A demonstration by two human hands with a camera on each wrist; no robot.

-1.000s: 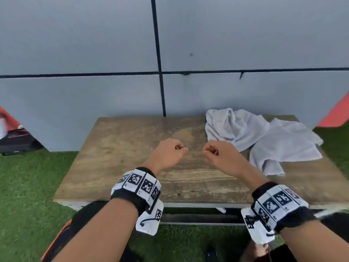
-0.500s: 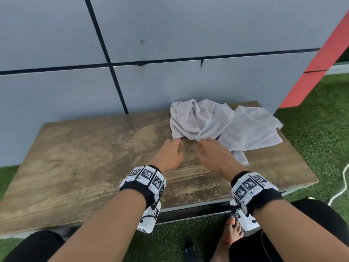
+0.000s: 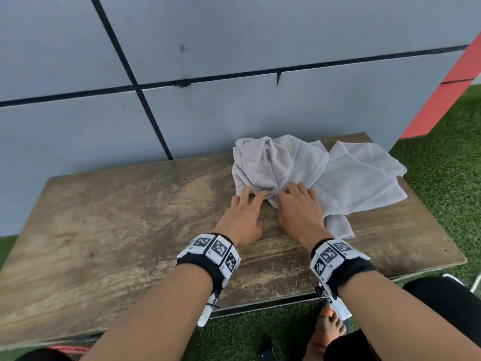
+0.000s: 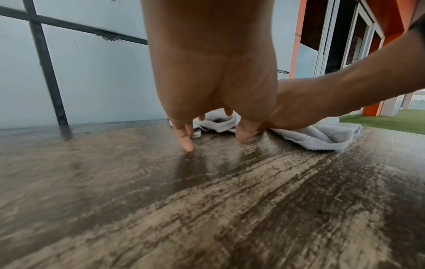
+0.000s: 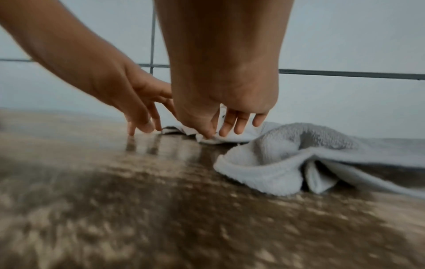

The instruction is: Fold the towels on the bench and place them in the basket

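Observation:
Two pale grey towels lie at the back right of the wooden bench (image 3: 130, 230). The crumpled towel (image 3: 276, 162) is bunched up; the flatter towel (image 3: 361, 183) spreads to its right, partly under it. My left hand (image 3: 250, 201) reaches the crumpled towel's near edge with straight, spread fingers, and its little finger (image 4: 187, 145) touches the wood. My right hand (image 3: 294, 199) lies beside it, fingers extended onto the same towel, thumb (image 5: 207, 134) and forefinger at its hem (image 5: 220, 139). Neither hand holds cloth. No basket is in any view.
A grey panelled wall (image 3: 234, 113) rises right behind the bench. Green turf (image 3: 442, 165) surrounds it, with an orange-red post (image 3: 442, 100) at the right. A bare foot (image 3: 328, 327) rests on the grass below the bench's front edge.
Both hands have opened from loose fists and moved forward and right to the crumpled towel's near edge. The head camera has moved closer, looking further down at the bench.

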